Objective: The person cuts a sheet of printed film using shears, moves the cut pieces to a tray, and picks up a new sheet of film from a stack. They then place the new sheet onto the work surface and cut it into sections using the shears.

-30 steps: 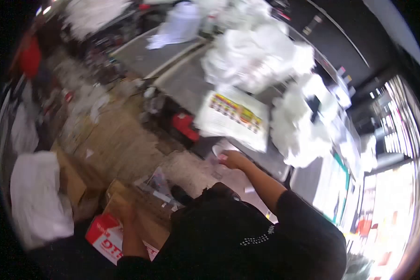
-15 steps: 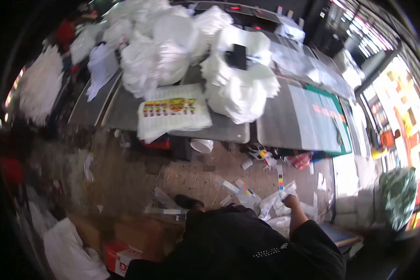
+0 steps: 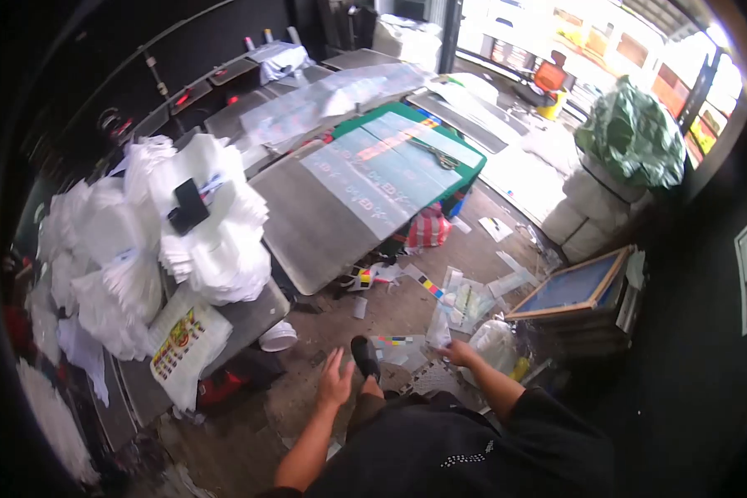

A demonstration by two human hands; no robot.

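Note:
My left hand (image 3: 334,380) is held out low in front of me, fingers apart and nothing in it, near my shoe (image 3: 363,357). At the lower centre, my right hand (image 3: 457,353) is closed at the end of a clear plastic strip (image 3: 439,326). Nearest to the left hand on the table side lies a printed white sheet stack (image 3: 187,339), at the table's edge. Piles of white bags (image 3: 216,241) stand beyond it, with a black phone-like object (image 3: 188,206) on top.
A long table (image 3: 303,249) carries a green board (image 3: 473,158) with clear printed sheets and scissors (image 3: 434,153). Plastic scraps (image 3: 471,300) litter the floor. Framed screens (image 3: 577,286) lean at right, near wrapped bales (image 3: 593,207). A white bucket (image 3: 279,336) sits under the table edge.
The view has swung to the right, so the table and bag piles appear further left. My left hand has come into view. The right hand stays low with the plastic.

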